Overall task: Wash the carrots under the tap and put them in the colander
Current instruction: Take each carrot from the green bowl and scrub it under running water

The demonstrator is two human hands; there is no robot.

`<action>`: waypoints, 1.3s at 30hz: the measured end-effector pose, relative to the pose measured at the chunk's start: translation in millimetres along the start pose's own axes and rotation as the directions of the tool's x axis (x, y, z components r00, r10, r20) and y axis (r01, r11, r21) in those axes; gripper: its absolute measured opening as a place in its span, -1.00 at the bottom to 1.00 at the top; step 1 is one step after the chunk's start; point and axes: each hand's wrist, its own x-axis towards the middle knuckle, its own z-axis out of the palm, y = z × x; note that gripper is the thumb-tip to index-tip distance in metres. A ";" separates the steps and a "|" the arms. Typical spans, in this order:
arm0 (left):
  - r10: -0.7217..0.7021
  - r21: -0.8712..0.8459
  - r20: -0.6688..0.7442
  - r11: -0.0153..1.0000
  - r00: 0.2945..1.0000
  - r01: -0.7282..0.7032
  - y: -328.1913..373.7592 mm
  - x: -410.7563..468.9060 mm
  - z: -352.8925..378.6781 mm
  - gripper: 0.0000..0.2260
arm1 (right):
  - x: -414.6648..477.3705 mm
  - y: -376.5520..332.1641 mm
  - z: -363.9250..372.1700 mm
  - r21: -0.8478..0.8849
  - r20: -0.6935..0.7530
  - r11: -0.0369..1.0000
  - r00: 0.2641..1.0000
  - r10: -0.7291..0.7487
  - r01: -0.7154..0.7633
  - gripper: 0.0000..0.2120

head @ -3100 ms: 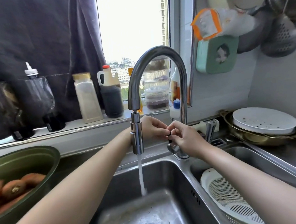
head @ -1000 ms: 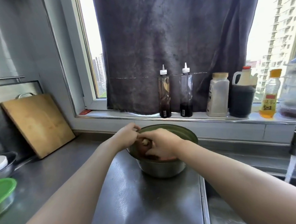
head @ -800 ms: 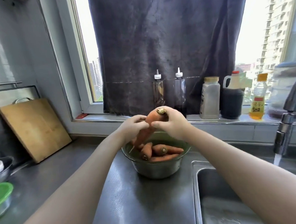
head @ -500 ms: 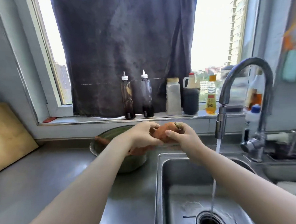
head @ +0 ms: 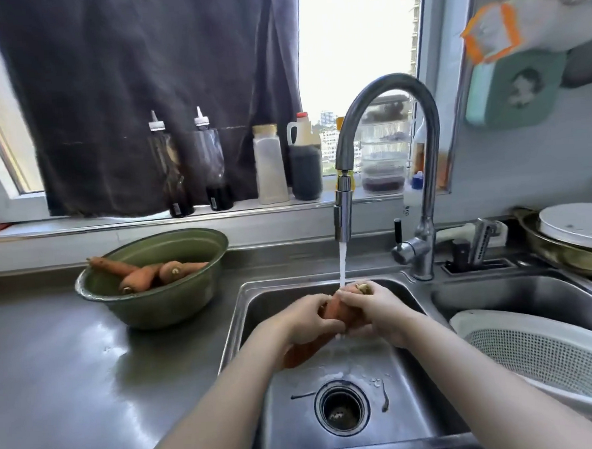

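Over the left sink basin point(head: 401, 421) both hands hold one orange carrot point(head: 336, 309) under the running water from the tap point(head: 343, 218). My left hand point(head: 306, 321) grips its lower part and my right hand point(head: 372, 308) grips the thick top end, where the stream lands. More carrots point(head: 146, 271) lie in the green bowl point(head: 161, 303) on the counter to the left. The white colander point(head: 548, 352) sits in the right basin, nothing visible inside it.
Bottles and jars line the windowsill behind the tap. A knife block slot and a peeler sit behind the sinks. A metal pan with a white perforated plate point(head: 579, 226) stands at the far right. The steel counter point(head: 73, 390) stretches to the left.
After turning the tap on, both hands went to the green bowl, lifted one carrot out and carried it right. It is now lower, under the water stream over the sink.
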 end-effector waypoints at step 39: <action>-0.122 -0.798 -0.227 0.592 0.966 -0.112 -23.1 33.9 39.0 -0.79 | 30.4 38.0 10.0 -0.016 0.210 0.998 0.976 -0.060 0.064 -0.43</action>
